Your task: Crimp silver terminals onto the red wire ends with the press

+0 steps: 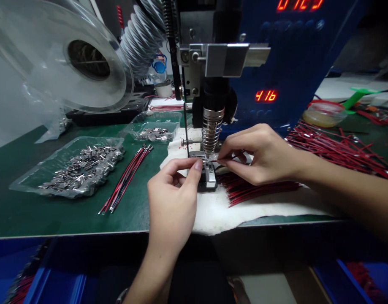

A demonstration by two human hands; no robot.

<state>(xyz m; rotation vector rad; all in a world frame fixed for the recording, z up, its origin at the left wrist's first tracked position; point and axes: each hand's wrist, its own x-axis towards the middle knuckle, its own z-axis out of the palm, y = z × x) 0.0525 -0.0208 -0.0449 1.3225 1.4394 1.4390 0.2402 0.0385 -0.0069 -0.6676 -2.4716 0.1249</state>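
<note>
My left hand (175,196) is closed in a pinch, thumb and forefinger together at the left side of a small metal fixture (209,175); what it holds is too small to make out. My right hand (255,154) pinches a thin red wire (214,161) from the right, with the wire's end pointing into the fixture. Directly above both fingertips stands the machine's spring-wrapped press head (212,126). Beneath my right hand a bundle of red wires (257,190) lies on a white cloth (219,215).
To the left are a clear tray of metal connectors (82,171), a smaller tray (157,131) and a row of red and black wires (127,179). A blue machine housing (276,67) rises behind. At right lies a large wire heap (339,147) near a round tub (325,114).
</note>
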